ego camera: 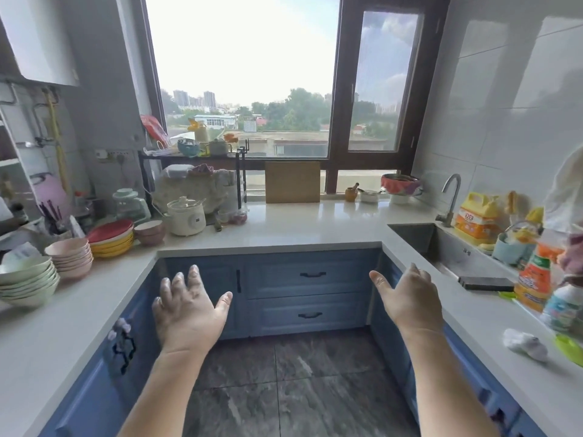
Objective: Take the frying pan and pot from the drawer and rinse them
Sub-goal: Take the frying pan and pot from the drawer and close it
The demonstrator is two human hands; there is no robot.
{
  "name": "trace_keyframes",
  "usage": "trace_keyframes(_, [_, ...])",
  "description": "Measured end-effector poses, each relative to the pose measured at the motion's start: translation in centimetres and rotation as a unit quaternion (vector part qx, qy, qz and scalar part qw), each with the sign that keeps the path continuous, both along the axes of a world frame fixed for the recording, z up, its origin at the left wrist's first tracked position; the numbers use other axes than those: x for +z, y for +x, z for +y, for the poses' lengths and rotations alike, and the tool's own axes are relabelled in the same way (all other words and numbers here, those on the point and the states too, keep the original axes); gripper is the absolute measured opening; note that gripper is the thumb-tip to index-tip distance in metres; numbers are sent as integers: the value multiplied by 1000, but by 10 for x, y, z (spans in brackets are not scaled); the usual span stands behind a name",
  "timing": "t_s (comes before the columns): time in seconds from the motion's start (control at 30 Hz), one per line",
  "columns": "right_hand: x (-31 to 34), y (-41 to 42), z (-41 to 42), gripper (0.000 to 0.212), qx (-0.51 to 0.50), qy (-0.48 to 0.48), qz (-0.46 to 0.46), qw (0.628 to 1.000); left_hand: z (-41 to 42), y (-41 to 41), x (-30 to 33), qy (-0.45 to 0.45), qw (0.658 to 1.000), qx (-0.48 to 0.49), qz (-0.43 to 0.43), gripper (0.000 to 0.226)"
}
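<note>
**Both hands raised and bare in front of the shut blue drawers**

I see the white countertop (315, 222) wrapping around both hands in a U, running past my left hand (186, 307) on one side and past my right hand (410, 298) on the other. Beyond the fingertips stand the blue cabinets, with an upper drawer (312, 274) and a lower drawer (310, 315) between the two hands, both closed, their dark handles untouched. The frying pan and pot are not visible from here; I cannot tell which drawer holds them.

Below my forearms lies the dark stone floor (284, 389). To the right of my right hand the steel sink (448, 247) is sunk into the counter, its tap (451, 193) at the far edge and a yellow detergent jug (478, 217) just beside it. Left of my left hand sit stacks of green bowls (28, 280), pink bowls (71, 257) and red and yellow plates (110, 236), with a white cooker (186, 216) further off. A cutting board (292, 182) leans at the window straight ahead.

My left hand hovers palm down, fingers spread, holding nothing. My right hand does the same, thumb out, fingers loose, touching nothing.
</note>
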State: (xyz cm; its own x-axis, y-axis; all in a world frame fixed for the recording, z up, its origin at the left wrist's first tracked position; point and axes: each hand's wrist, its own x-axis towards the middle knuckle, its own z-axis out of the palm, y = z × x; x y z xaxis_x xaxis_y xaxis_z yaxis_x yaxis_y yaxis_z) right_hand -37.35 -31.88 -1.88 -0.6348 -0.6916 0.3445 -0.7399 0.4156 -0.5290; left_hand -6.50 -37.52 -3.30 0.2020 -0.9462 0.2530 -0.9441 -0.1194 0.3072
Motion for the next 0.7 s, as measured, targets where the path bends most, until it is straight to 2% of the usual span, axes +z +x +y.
trace_keyframes(0.23, [-19, -28, -103, 72, -8, 20, -9, 1000, -106, -25, -20, 21, 1000, 3, -6, 86])
trace_keyframes(0.53, [-24, -101, -270, 74, 7, 29, -19, 999, -270, -82, -24, 32, 999, 37, -17, 85])
trace_keyframes(0.7, [-23, -143, -369, 72, 13, 39, -10, 999, -362, -117, -23, 29, 998, 51, 18, 85])
